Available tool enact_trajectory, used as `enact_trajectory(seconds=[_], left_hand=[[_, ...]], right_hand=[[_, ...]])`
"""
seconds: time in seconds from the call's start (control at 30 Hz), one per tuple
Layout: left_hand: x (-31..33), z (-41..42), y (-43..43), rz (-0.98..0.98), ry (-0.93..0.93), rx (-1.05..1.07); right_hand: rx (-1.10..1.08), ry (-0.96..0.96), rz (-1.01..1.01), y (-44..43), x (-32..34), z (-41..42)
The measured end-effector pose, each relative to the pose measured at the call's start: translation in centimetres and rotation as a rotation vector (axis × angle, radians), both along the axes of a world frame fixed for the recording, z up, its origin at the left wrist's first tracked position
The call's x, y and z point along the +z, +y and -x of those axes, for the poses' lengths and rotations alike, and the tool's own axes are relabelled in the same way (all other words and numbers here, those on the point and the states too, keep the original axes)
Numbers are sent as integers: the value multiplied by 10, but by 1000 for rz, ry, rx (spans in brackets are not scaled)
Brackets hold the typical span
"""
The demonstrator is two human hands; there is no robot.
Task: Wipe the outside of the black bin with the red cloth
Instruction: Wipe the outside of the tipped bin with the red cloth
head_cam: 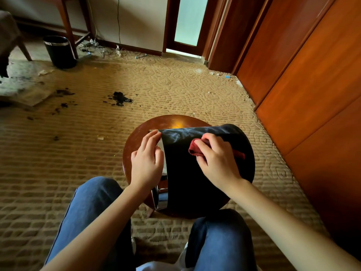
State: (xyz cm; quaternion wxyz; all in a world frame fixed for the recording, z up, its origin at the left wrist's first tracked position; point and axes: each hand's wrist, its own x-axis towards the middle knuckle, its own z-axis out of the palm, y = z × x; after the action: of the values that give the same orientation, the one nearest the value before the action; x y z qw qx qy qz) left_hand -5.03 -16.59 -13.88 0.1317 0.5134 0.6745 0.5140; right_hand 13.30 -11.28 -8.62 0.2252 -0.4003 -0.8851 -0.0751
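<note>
Black bin (pixel 185 173) on its side on a round table (pixel 135 137): right hand (pixel 218 161) clutches the red cloth (pixel 196 148) against its wall, left hand (pixel 146 161) pinches its rim.

Most of the red cloth (pixel 196 148) (a bunched wad) lies hidden under the right hand (pixel 218 163).

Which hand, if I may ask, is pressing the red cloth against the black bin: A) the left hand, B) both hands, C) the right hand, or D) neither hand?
C: the right hand grips the red cloth against the side of the black bin, while the left hand holds the bin at its open end.
</note>
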Motion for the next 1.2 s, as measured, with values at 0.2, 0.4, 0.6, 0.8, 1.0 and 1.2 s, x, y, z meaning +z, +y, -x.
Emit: enact_trajectory(seconds=[0.2,0.4,0.6,0.8,1.0,1.2], left_hand=[[2,0,4,-1,-14,2],[-1,-4,-4,-29,10,-3],[1,-2,-3,-9,7,-2],[3,-3,-1,-19,-37,-10],[13,6,5,44,-71,-3],[16,0,9,96,-115,-40]], right_hand=[[8,-47,-127,-10,-9,-19],[146,-28,-142,-22,-3,44],[130,-33,-142,-29,2,52],[107,-7,-188,-32,-1,46],[40,24,-179,-31,0,67],[81,58,-226,-48,-7,48]])
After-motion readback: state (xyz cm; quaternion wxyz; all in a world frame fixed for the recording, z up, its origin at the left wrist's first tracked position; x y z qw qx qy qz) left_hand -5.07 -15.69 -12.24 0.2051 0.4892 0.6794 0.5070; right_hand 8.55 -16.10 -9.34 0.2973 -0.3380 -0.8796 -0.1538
